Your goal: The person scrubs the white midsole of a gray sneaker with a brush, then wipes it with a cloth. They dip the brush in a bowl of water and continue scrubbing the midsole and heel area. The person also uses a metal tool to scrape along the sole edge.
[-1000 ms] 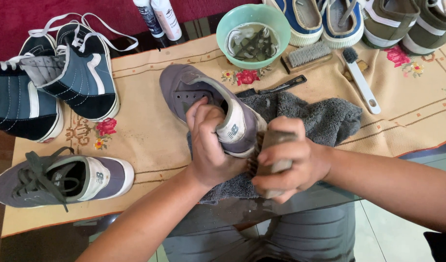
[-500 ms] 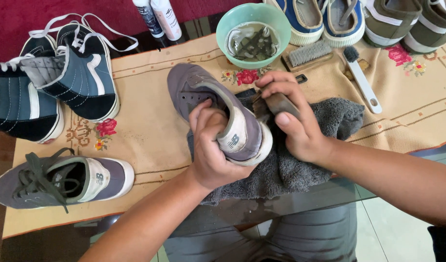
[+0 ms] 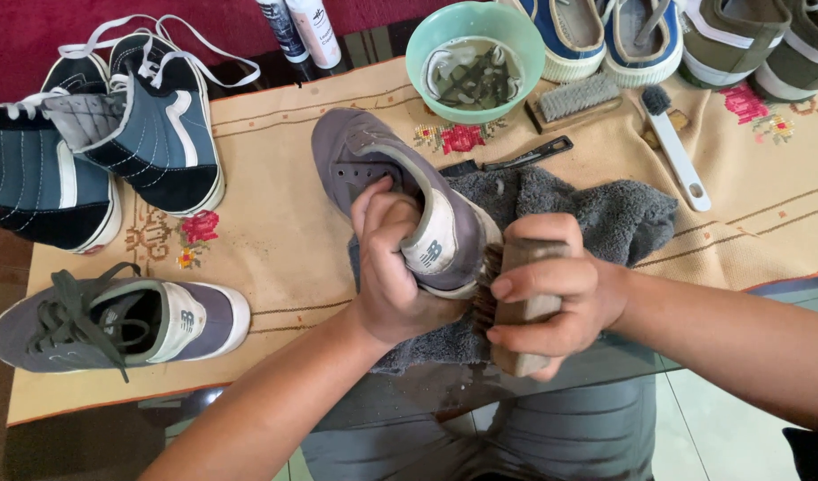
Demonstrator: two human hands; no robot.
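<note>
My left hand grips a grey sneaker with a white heel patch, fingers inside its opening, toe pointing away from me. My right hand holds a wooden scrubbing brush, its bristles pressed against the sneaker's heel. Both rest over a dark grey towel on the beige embroidered table runner. The matching grey sneaker with dark laces lies at the left.
A green bowl of water with dark laces stands at the back. Beside it lie a wooden brush, a white-handled brush and a black tool. Blue high-tops, two bottles, and more shoes line the back edge.
My right hand has brought the brush down from the far side of the sneaker to its heel, nearer to me. My left hand keeps hold of the sneaker.
</note>
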